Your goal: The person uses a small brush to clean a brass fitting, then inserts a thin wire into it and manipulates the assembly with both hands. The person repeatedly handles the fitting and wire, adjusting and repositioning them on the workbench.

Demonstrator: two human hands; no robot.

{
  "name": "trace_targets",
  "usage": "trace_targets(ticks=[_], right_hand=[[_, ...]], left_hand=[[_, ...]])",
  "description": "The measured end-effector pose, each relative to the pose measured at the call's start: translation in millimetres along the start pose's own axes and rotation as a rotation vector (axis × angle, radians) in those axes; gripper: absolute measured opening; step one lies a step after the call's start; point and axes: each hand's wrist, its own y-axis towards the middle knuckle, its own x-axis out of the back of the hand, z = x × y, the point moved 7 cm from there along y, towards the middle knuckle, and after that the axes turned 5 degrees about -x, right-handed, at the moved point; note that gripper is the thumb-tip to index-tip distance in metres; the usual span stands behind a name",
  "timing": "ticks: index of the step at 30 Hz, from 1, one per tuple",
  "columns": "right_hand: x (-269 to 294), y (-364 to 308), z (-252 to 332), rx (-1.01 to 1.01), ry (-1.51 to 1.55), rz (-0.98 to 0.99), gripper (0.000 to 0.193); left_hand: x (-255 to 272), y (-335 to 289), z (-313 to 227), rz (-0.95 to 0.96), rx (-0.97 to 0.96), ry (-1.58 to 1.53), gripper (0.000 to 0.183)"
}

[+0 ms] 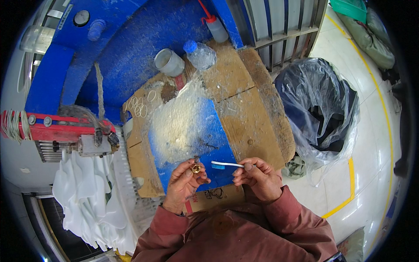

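Between the fingertips of my left hand (182, 185) is a small gold-coloured metal ring-shaped piece (195, 168), its round opening facing up. My right hand (261, 178) pinches the white handle of a toothbrush (228, 164). Its blue bristles point down and its head reaches toward the ring piece, with a gap between the two. Both hands are above the near edge of a blue board (218, 150). A heap of pale, cream-coloured powdery shavings (176, 126) covers much of that board.
Brown cardboard (248, 122) surrounds the board. Behind stand a cup (169, 62), a blue-capped bottle (200, 56) and a red-topped squeeze bottle (215, 27). A red machine arm (56, 125) juts in from the left, above white plastic pieces (87, 192). A bag-lined bin (318, 105) stands right.
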Motion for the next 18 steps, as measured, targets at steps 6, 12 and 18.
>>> trace_targets(ticks=[6,12,18], right_hand=[[0.2,0.0,-1.4,-0.002,-0.019,0.013,0.020],[0.8,0.5,-0.9,-0.018,-0.040,0.006,0.020],[2.3,1.4,-1.9,-0.022,-0.050,0.018,0.020]], left_hand=[[-0.6,-0.3,-5.0,-0.017,0.000,0.123,0.030],[-3.8,-0.9,-6.5,-0.021,0.003,0.181,0.030],[-3.0,-1.8,-6.2,-0.018,0.004,0.184,0.027]])
